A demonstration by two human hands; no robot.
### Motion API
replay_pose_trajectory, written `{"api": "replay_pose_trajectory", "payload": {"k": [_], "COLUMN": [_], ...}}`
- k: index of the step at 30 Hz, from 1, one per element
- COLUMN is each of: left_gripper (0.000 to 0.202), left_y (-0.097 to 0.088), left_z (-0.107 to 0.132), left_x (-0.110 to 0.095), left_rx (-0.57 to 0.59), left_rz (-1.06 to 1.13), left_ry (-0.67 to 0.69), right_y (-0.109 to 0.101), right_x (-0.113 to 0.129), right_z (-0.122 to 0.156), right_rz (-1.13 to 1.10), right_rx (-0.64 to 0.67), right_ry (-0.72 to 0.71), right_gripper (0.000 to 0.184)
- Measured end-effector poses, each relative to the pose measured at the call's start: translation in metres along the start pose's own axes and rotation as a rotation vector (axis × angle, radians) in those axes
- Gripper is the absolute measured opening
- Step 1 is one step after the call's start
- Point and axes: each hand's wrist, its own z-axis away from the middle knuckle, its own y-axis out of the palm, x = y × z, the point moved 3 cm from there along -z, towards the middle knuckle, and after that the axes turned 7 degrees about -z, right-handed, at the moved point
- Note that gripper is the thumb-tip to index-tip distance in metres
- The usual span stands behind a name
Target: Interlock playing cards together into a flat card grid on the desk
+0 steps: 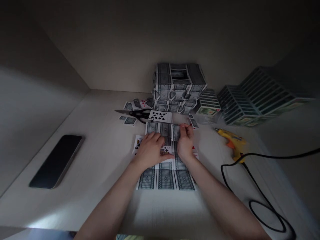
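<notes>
A sheet of joined playing cards (165,180) lies on the table, patterned backs up, with a few face cards showing at its sides. Across its left part my left hand (151,148) rests with fingers spread and thumb stretched out, beside a jack (167,149). My right hand (185,140) is closed at the far right part of the sheet, its thumb and fingers pinching the edge of a raised playing card (175,132). A ten of spades (158,116) lies face up just beyond the sheet.
Black-handled scissors (140,115) lie among cut card pieces (130,121). Behind stands a box built of cards (163,80), with stacked card packs (246,100) to its right. A yellow glue gun (233,141) trails a black cable (260,155). A phone (56,161) lies at left.
</notes>
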Motion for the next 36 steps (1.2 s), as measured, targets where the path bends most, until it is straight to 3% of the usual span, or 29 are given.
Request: {"api": "replay_pose_trajectory", "payload": {"k": [9,13,15,17,19,21,23,26,30,36], "left_gripper": [0.047,0.041,0.041,0.038,0.035,0.032,0.029,0.026,0.024,0.023], "left_y": [0.002,0.007,0.008,0.007,0.007,0.007,0.006,0.005,0.005,-0.022], "left_z": [0.000,-0.001,-0.001,0.000,0.001,0.001,0.000,-0.003,-0.002,0.006], "left_x": [0.004,0.018,0.031,0.043,0.051,0.054,0.051,0.045,0.038,0.017], "left_rx": [-0.002,-0.027,-0.131,-0.316,-0.471,-0.553,-0.581,-0.544,-0.412,-0.437], "left_rz": [-0.090,0.143,0.364,0.592,0.820,1.024,1.133,1.085,0.898,0.356], "left_ry": [-0.136,-0.281,-0.455,-0.623,-0.747,-0.810,-0.803,-0.697,-0.543,-0.404], "right_y": [0.002,0.003,0.005,0.007,0.011,0.016,0.019,0.022,0.020,0.018], "right_x": [0.003,0.007,0.011,0.016,0.021,0.025,0.027,0.023,0.013,0.007], "right_z": [0.002,0.003,0.004,0.007,0.012,0.018,0.023,0.025,0.021,0.013], "right_rz": [-0.022,-0.015,-0.008,0.001,0.027,0.056,0.064,0.118,0.130,-0.036], "right_rx": [0.042,0.109,0.176,0.270,0.414,0.600,0.704,0.726,0.593,0.407], "right_ry": [-0.005,-0.001,0.012,0.029,0.048,0.069,0.039,0.031,0.133,0.203], "right_gripper": [0.023,0.024,0.025,0.025,0.025,0.028,0.030,0.029,0.029,0.032]}}
